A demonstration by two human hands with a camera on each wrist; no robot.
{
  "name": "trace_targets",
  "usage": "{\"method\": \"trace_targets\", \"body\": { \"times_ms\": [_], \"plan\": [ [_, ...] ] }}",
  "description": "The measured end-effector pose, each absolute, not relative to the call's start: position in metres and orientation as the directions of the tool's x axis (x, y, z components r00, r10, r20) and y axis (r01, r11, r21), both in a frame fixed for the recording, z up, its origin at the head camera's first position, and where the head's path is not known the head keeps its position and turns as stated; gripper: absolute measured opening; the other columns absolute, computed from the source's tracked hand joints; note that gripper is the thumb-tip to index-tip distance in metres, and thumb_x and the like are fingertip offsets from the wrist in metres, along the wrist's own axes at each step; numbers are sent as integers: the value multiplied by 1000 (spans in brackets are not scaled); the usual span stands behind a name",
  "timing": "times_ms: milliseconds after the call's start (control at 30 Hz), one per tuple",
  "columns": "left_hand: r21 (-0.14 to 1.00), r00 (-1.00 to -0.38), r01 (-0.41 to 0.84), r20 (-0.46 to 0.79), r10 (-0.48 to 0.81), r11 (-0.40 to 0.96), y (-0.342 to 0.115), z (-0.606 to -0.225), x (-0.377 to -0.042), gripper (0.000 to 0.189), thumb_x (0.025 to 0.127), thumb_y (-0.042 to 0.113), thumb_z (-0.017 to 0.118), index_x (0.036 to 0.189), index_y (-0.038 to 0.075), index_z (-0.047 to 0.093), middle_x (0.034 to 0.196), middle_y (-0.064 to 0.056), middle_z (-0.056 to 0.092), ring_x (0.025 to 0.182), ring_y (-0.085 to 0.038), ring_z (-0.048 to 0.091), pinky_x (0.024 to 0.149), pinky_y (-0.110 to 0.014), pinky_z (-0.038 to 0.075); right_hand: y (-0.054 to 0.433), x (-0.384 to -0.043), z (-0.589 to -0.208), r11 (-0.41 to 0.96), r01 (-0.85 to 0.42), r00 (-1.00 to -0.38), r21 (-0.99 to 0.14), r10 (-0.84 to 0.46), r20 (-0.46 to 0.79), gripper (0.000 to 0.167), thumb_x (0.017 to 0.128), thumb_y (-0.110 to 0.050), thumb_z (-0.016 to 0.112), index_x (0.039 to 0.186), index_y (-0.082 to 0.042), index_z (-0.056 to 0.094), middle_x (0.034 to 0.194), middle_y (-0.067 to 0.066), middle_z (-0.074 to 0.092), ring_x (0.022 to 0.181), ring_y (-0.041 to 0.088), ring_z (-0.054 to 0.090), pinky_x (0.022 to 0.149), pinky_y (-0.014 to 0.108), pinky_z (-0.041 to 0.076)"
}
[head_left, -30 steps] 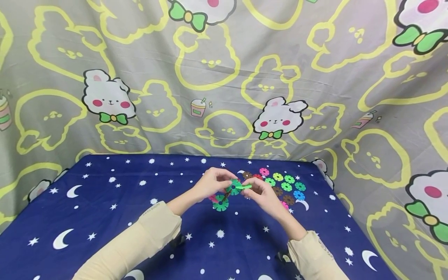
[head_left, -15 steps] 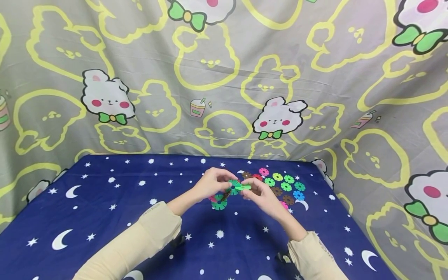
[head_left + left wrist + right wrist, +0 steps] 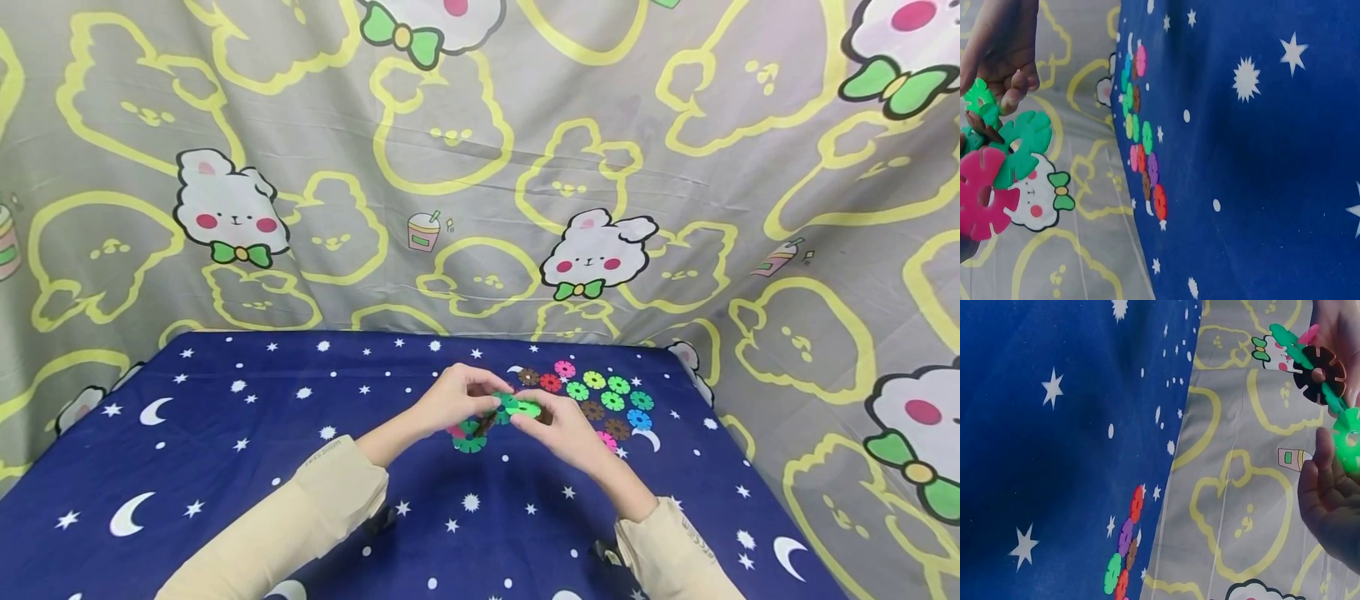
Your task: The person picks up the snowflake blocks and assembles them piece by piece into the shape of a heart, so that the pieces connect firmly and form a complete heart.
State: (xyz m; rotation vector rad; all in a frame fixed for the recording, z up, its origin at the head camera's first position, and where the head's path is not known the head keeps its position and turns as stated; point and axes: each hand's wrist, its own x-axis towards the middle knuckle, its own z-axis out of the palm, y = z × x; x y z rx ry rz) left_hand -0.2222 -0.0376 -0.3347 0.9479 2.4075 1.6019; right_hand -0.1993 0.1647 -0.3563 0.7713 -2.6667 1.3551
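Both hands are raised above the table, joined by a chain of notched plastic discs (snowflake building discs). My left hand [image 3: 459, 400] holds the chain near a dark green disc [image 3: 504, 410]. With thumb and fingers, my right hand [image 3: 561, 423] pinches a bright green disc [image 3: 524, 408], which meets that dark green one. A brown disc [image 3: 1319, 375] sits between green discs in the right wrist view. At the chain's other end is a pink disc [image 3: 984, 192], large in the left wrist view, slotted to a green disc [image 3: 1025, 147]. Fingers partly hide the joints.
Loose discs lie spread on the table right of the hands, among them a blue disc [image 3: 639, 419], a red disc [image 3: 550, 382] and a yellow-green disc [image 3: 594, 380]. A dark blue star-patterned cloth [image 3: 247, 492] covers the table. A patterned grey curtain [image 3: 337, 275] hangs behind.
The bright green disc has turned from nearly edge-on to show more of its face. My right hand has shifted slightly left and down, and the lower green disc has tilted flatter.
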Motion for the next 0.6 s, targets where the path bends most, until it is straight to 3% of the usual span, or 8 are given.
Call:
{"method": "trace_targets", "body": {
  "times_ms": [267, 433, 600],
  "plan": [
    [873, -785, 441, 262, 562, 209, -37, -334, -221, 20, 88, 5, 57, 105, -2, 66, 94, -15, 67, 75, -19, 62, 64, -27, 51, 160, -185, -336, 457, -438, -884, -775, -376, 278, 24, 87, -6, 59, 107, 7, 59, 83, 11, 63, 58, 11, 49, 54, 23, 40],
    [865, -781, 455, 274, 561, 212, -37, -334, -221, 20, 88, 6, 57, 105, -1, 66, 95, -13, 68, 76, -14, 62, 68, -29, 52, 163, -191, -345, 432, -426, -889, -795, -364, 279, 24, 87, -8, 60, 108, 3, 60, 85, 11, 63, 60, 13, 51, 54, 22, 41],
    [795, -751, 553, 347, 562, 249, -36, -339, -221, 19, 85, 8, 63, 102, 0, 67, 91, -11, 68, 75, -11, 61, 69, -25, 49, 165, -197, -354, 411, -468, -866, -782, -388, 314, 27, 87, -13, 62, 110, 1, 59, 84, 7, 61, 64, 10, 53, 57, 22, 44]
  ]
}}
